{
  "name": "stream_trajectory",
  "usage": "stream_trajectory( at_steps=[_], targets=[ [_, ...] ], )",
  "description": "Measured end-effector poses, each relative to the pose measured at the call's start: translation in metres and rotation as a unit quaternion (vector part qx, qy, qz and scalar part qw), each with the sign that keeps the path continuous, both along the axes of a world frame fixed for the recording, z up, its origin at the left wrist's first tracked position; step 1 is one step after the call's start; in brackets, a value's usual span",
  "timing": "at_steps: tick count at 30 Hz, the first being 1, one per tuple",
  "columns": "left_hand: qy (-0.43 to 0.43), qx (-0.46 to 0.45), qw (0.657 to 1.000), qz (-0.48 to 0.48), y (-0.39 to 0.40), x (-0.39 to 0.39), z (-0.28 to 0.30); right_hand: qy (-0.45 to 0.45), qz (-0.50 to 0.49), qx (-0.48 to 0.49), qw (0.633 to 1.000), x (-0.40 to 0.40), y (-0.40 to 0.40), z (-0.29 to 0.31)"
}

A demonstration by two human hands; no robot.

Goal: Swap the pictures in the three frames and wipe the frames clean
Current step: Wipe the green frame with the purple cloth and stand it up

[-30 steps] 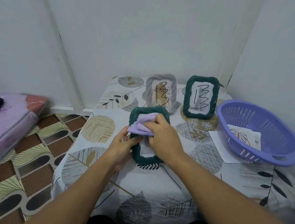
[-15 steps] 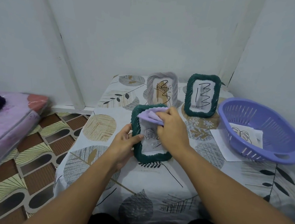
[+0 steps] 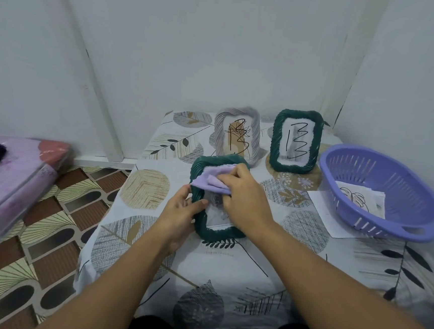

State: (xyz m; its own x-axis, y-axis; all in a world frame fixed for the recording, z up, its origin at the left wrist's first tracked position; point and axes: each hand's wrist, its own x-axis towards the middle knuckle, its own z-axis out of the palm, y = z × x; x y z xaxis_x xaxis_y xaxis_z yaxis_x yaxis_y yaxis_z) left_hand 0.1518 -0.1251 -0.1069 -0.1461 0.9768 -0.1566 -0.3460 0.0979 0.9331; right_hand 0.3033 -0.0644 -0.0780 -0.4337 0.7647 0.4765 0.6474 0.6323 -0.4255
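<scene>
A dark green rope-edged frame (image 3: pixel 213 233) stands tilted at the middle of the table. My left hand (image 3: pixel 180 215) grips its left edge, thumb over the front rim. My right hand (image 3: pixel 246 195) holds a lilac cloth (image 3: pixel 210 182) against the upper part of the frame's glass, hiding most of the picture. Behind it stand a grey frame (image 3: pixel 237 134) with a black scribble on a tan picture and a second green frame (image 3: pixel 295 141) with a black zigzag drawing.
A purple slotted basket (image 3: pixel 383 194) at the right holds paper drawings, and a white sheet (image 3: pixel 324 213) lies under its near side. The table wears a leaf-print cloth (image 3: pixel 227 270). A pink mattress (image 3: pixel 7 177) lies on the floor at left. Walls close in behind.
My right hand has rubbed the cloth across the top of the glass, to the right and then back to the left. My left hand keeps its hold on the frame's left edge.
</scene>
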Motion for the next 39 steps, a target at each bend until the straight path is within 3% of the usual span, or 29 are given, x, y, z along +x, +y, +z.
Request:
stream_trajectory(
  at_steps=[4,9,14,19,26,31,36,39],
  targets=[
    [0.002,0.002,1.000,-0.005,0.001,0.002,0.003,0.039,-0.055,-0.011,0.998,0.004,0.009,0.003],
    [0.000,-0.005,1.000,-0.001,-0.001,0.000,0.002,-0.007,0.011,-0.007,1.000,-0.002,-0.004,-0.001],
    [-0.011,-0.012,1.000,0.001,0.000,0.003,0.004,0.092,-0.080,-0.085,0.989,0.011,0.018,0.011],
    [-0.013,-0.005,1.000,-0.006,-0.001,0.003,0.005,0.088,-0.098,-0.101,0.986,0.014,0.023,0.014],
    [-0.011,-0.002,1.000,0.000,-0.001,0.001,0.002,-0.012,0.010,-0.041,0.999,-0.007,-0.001,0.007],
    [-0.006,0.005,1.000,-0.008,0.002,0.002,0.005,0.031,-0.050,-0.028,0.998,-0.003,0.011,0.008],
    [-0.005,0.002,1.000,0.011,0.001,0.001,0.001,-0.004,0.012,-0.008,1.000,-0.010,-0.006,-0.002],
    [-0.010,0.002,1.000,-0.002,-0.001,0.002,0.003,0.033,-0.049,-0.013,0.998,-0.003,0.006,0.004]
  ],
)
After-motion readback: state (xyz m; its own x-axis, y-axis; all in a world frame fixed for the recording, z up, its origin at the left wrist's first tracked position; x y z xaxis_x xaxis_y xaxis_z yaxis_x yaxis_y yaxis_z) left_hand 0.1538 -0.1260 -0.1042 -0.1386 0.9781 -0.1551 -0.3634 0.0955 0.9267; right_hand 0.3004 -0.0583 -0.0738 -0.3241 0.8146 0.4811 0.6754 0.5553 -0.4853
